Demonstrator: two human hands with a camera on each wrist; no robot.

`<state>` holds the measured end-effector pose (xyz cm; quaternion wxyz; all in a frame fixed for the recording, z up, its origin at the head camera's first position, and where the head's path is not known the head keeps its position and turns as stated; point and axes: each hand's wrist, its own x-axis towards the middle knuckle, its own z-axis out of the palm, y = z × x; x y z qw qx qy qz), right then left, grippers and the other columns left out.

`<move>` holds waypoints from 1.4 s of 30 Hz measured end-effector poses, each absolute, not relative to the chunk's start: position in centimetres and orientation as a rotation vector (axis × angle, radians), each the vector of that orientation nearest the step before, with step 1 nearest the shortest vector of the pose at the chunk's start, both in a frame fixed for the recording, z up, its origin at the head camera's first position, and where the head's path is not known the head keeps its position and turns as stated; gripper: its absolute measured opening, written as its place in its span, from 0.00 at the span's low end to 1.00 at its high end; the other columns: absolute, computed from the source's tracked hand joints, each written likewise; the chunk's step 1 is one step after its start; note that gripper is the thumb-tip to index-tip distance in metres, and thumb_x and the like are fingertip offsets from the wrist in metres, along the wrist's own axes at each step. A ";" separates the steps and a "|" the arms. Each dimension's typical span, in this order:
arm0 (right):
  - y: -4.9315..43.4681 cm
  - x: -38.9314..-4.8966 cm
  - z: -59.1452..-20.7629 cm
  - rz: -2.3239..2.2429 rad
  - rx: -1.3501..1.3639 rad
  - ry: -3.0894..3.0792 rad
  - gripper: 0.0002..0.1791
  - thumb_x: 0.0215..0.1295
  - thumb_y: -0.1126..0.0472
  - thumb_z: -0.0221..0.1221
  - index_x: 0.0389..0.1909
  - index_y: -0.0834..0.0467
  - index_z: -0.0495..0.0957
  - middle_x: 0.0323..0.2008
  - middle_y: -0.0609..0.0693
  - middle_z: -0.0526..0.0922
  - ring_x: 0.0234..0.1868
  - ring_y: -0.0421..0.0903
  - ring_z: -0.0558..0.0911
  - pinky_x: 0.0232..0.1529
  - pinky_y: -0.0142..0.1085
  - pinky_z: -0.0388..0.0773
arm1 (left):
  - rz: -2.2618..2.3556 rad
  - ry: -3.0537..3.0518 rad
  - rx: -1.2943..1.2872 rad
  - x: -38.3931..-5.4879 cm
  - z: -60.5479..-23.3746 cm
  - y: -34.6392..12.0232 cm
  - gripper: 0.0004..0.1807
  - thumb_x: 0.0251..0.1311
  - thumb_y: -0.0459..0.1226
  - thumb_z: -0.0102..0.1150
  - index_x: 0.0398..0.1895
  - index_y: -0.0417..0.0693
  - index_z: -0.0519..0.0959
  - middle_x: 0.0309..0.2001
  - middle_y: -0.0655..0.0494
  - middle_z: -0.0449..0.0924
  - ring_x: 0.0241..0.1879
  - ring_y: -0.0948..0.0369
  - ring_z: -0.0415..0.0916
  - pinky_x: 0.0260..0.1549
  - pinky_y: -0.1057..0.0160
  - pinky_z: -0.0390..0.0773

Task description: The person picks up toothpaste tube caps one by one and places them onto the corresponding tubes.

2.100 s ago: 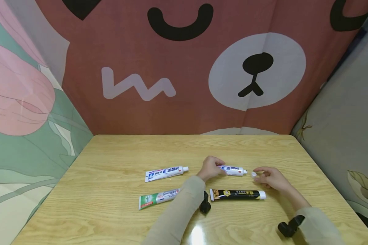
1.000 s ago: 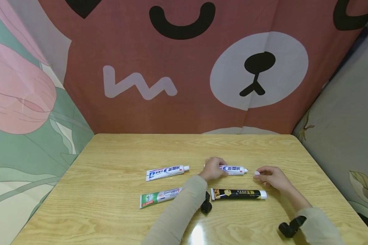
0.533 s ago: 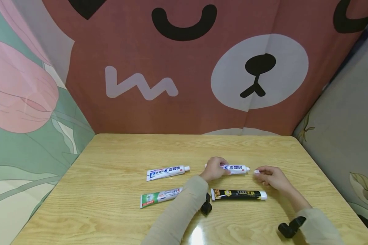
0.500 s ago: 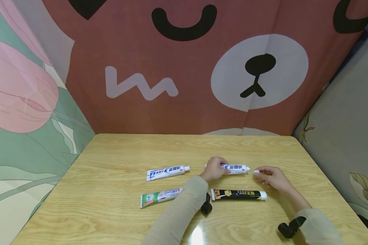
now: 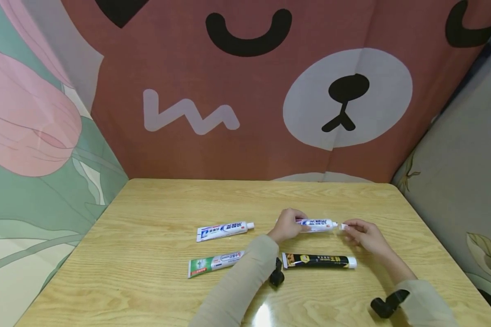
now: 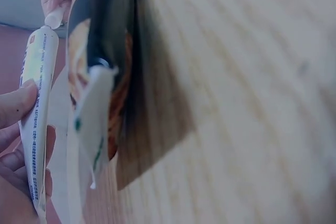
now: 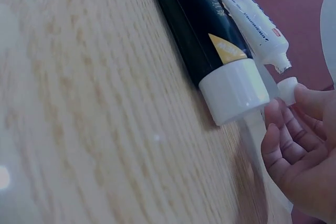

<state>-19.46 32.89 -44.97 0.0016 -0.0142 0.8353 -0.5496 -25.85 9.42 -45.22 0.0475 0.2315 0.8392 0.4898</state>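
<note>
My left hand (image 5: 288, 225) grips a white and blue toothpaste tube (image 5: 317, 225) around its middle, with the thumb across one side. The tube's bare nozzle (image 7: 282, 65) points right, toward my right hand (image 5: 365, 234). Between right thumb and fingers I pinch a small white cap (image 7: 287, 90), its mouth facing the nozzle. In the right wrist view a narrow gap separates cap and nozzle; in the left wrist view they overlap. Nearer to me lies a black toothpaste tube (image 5: 319, 260) with a white cap, below both hands.
Left of my hands, a second white and blue tube (image 5: 224, 231) lies capped. A green and white tube (image 5: 216, 263) lies nearer, partly hidden by my left sleeve (image 5: 241, 277). All rest on the wooden table (image 5: 167, 200), with a patterned cloth (image 5: 188, 154) behind it.
My left hand and the tube have shifted slightly right, the tube tilting up a little. My right hand has taken the cap between its fingers and turned it toward the nozzle; the gap has narrowed.
</note>
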 end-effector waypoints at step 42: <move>31.5 -19.8 -44.1 -1.684 0.118 2.590 0.30 0.70 0.47 0.42 0.28 0.72 0.74 0.18 0.47 0.73 0.17 0.38 0.71 0.19 0.30 0.70 | 1.403 2.601 0.813 -25.0 -44.2 10.0 0.11 0.44 0.32 0.69 0.34 0.41 0.83 0.29 0.59 0.81 0.26 0.71 0.72 0.25 0.75 0.71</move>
